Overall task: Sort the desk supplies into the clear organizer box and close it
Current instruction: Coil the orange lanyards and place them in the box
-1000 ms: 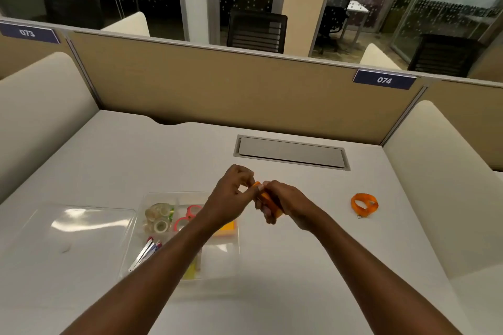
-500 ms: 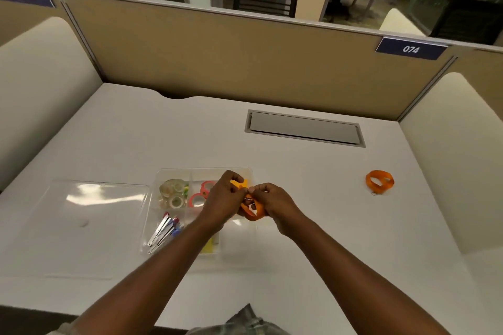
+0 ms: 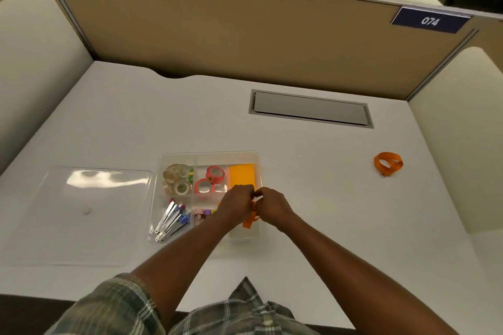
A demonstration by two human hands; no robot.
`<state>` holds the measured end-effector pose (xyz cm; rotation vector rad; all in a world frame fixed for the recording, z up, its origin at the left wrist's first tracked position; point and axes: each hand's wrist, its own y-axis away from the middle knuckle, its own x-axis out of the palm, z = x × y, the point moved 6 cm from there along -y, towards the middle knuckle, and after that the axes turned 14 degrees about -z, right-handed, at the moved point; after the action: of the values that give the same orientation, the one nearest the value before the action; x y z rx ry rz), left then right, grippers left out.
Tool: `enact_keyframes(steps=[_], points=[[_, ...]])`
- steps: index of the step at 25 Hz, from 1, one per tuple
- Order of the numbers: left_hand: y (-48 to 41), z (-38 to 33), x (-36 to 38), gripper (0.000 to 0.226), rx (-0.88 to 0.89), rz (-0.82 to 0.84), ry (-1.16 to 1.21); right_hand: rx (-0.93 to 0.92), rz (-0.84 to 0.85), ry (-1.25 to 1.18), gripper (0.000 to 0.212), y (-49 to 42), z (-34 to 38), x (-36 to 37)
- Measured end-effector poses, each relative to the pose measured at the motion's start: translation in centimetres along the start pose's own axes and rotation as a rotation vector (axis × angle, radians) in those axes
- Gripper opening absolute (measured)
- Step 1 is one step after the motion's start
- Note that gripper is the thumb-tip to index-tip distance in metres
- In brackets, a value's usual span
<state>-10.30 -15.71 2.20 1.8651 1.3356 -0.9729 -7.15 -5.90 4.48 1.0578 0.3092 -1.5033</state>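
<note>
The clear organizer box (image 3: 163, 160) lies open on the white desk, with clear tape rolls (image 3: 176, 178), red tape rolls (image 3: 211, 179), orange sticky notes (image 3: 242, 175) and metal clips (image 3: 171, 219) in separate compartments. My left hand (image 3: 236, 205) and my right hand (image 3: 272, 205) meet above the box's right front compartment. Together they pinch a rolled orange lanyard (image 3: 250, 219), whose loose end hangs below the fingers. The box's clear lid (image 3: 81, 212) lies flat to the left of the box.
A second rolled orange lanyard (image 3: 388, 163) lies on the desk far to the right. A grey cable hatch (image 3: 310, 109) is set into the desk behind. Tan partition walls and padded side panels close in the desk.
Both hands have come down and toward the box with the orange lanyard, from above the bare desk to over the right front compartment. The camera has tilted downward.
</note>
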Motion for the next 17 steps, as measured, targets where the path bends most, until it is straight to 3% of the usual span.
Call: enact_keyframes(steps=[5,13,17], points=[[0.6,1.1,0.8,0.022,0.016,0.049,-0.077,-0.181,0.014,0.186,0.037,0.1,1.1,0.3],[-0.9,-2.7,-1.5,0.027,0.09,-0.009,-0.271,-0.189,-0.144,0.011,0.023,-1.4,-2.6,-3.6],[-1.7,-7.4,-1.7,0.029,0.139,-0.048,-0.221,-0.172,-0.168,-0.012,0.018,-2.7,-5.9,-6.1]])
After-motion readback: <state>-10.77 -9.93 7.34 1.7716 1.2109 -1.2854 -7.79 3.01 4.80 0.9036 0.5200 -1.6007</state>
